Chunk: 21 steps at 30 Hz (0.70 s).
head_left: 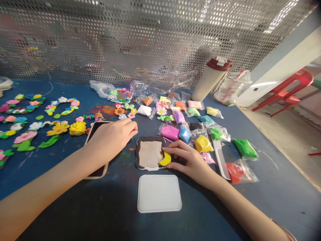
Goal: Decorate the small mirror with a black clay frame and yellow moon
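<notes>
Nearest to me on the blue counter (227,214) lies a white rounded plastic board (159,193). Just behind it is a clay plaque (149,154) with a dark brown rim and a beige centre. My right hand (192,160) comes in from the lower right, and its fingers (174,145) are bent and closed on a yellow clay crescent (165,159) at the right edge of the plaque; I think they hold it there to fit it against the rim. My left hand (111,139) lies left of centre, over a dark rectangular slab (94,133) with a beige edge, perhaps to keep it steady. Its fingers are curled, but I cannot tell if they pinch something small. Toward the right, bagged clay packs (203,144) and a white comb (220,160) lie spread. At the left are finished clay flowers (57,130). At the top, a tumbler (210,78) stands before a perforated metal screen (125,40).
</notes>
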Motion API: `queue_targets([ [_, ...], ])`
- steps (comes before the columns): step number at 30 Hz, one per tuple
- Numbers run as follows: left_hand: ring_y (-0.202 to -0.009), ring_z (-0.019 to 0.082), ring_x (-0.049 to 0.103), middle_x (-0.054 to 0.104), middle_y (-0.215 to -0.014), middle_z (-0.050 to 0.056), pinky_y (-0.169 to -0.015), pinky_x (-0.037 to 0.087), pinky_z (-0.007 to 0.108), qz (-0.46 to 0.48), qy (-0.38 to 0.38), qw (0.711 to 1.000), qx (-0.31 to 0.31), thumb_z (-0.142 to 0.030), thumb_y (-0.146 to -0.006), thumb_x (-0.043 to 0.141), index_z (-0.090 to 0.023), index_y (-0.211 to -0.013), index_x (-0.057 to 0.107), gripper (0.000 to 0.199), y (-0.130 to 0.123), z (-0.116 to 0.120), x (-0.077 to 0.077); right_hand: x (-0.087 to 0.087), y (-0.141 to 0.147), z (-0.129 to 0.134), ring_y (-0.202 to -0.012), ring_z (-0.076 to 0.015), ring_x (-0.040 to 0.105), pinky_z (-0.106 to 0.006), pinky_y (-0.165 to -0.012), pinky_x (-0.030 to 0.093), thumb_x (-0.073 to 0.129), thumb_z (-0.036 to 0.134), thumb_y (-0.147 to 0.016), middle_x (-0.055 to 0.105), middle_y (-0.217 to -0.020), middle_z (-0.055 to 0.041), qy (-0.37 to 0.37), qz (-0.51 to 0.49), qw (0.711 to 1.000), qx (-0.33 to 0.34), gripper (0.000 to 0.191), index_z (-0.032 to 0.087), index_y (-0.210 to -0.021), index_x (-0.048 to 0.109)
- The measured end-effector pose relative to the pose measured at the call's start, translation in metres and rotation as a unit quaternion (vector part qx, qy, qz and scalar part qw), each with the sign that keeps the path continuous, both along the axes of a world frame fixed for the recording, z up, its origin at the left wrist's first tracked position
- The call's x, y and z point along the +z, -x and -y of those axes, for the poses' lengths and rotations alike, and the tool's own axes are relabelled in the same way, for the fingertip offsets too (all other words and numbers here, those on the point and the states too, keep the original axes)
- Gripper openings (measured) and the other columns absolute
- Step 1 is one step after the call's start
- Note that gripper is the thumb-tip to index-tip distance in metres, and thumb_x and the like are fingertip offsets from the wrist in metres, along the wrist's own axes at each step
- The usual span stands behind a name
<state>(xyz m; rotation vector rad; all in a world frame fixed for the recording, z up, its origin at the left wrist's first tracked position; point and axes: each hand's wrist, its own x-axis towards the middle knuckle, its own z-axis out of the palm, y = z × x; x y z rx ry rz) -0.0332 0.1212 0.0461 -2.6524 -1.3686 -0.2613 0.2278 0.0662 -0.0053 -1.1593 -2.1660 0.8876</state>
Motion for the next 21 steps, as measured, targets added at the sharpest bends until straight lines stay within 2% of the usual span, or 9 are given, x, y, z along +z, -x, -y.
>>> queue_targets([
  [2, -0.069, 0.017, 0.063, 0.064, -0.081, 0.001, -0.053, 0.033, 0.026, -0.001, 0.002, 1.0, 0.007, -0.023, -0.092, 0.05, -0.018, -0.084, 0.059, 0.013, 0.001, -0.001, -0.001, 0.0, 0.0, 0.0, -0.09, -0.0187, 0.059, -0.033, -0.077, 0.054, 0.065, 0.031, -0.084, 0.057, -0.11, -0.0082, 0.0, -0.004, 1.0, -0.007, 0.034, 0.023, -0.118, 0.062],
  [5, -0.069, 0.017, 0.063, 0.065, -0.081, 0.001, -0.054, 0.034, 0.026, 0.002, 0.008, 1.0, 0.007, -0.024, -0.092, 0.049, -0.018, -0.084, 0.059, 0.014, 0.001, -0.002, -0.003, 0.0, 0.002, -0.008, -0.083, -0.0173, 0.06, -0.032, -0.074, 0.053, 0.065, 0.032, -0.084, 0.059, -0.106, -0.0076, -0.019, -0.009, 0.998, -0.057, 0.034, 0.023, -0.117, 0.064],
  [8, -0.068, 0.015, 0.063, 0.065, -0.082, 0.002, -0.053, 0.034, 0.026, -0.002, 0.013, 1.0, 0.002, -0.023, -0.093, 0.047, -0.017, -0.084, 0.059, 0.016, 0.0, -0.002, -0.005, 0.002, 0.006, -0.023, -0.089, -0.0195, 0.061, -0.035, -0.078, 0.052, 0.065, 0.031, -0.084, 0.061, -0.107, -0.0077, -0.051, -0.008, 0.995, -0.09, 0.031, 0.022, -0.114, 0.065],
  [14, -0.07, 0.016, 0.063, 0.064, -0.082, 0.003, -0.053, 0.035, 0.025, -0.029, 0.006, 1.0, -0.008, -0.021, -0.093, 0.046, -0.016, -0.085, 0.06, 0.017, 0.0, -0.002, -0.005, 0.002, 0.007, -0.047, -0.083, -0.0176, 0.06, -0.034, -0.076, 0.052, 0.063, 0.033, -0.085, 0.06, -0.103, -0.0064, -0.054, 0.001, 0.997, -0.049, 0.03, 0.023, -0.113, 0.066],
  [19, -0.071, 0.018, 0.063, 0.065, -0.082, 0.004, -0.053, 0.035, 0.026, -0.031, 0.033, 0.999, 0.015, -0.02, -0.092, 0.047, -0.015, -0.085, 0.061, 0.017, -0.001, -0.004, -0.002, 0.0, 0.004, -0.049, -0.081, -0.0177, 0.059, -0.035, -0.076, 0.051, 0.063, 0.033, -0.085, 0.06, -0.102, -0.0069, -0.059, -0.002, 0.998, -0.029, 0.03, 0.023, -0.113, 0.066],
  [21, -0.075, 0.019, 0.064, 0.067, -0.084, 0.004, -0.056, 0.038, 0.026, 0.008, 0.066, 0.998, 0.019, -0.02, -0.091, 0.047, -0.016, -0.084, 0.062, 0.017, -0.002, -0.002, -0.002, 0.001, 0.005, -0.047, -0.082, -0.0178, 0.058, -0.036, -0.077, 0.051, 0.064, 0.032, -0.085, 0.06, -0.102, -0.0069, -0.059, -0.003, 0.998, -0.036, 0.03, 0.022, -0.113, 0.066],
])
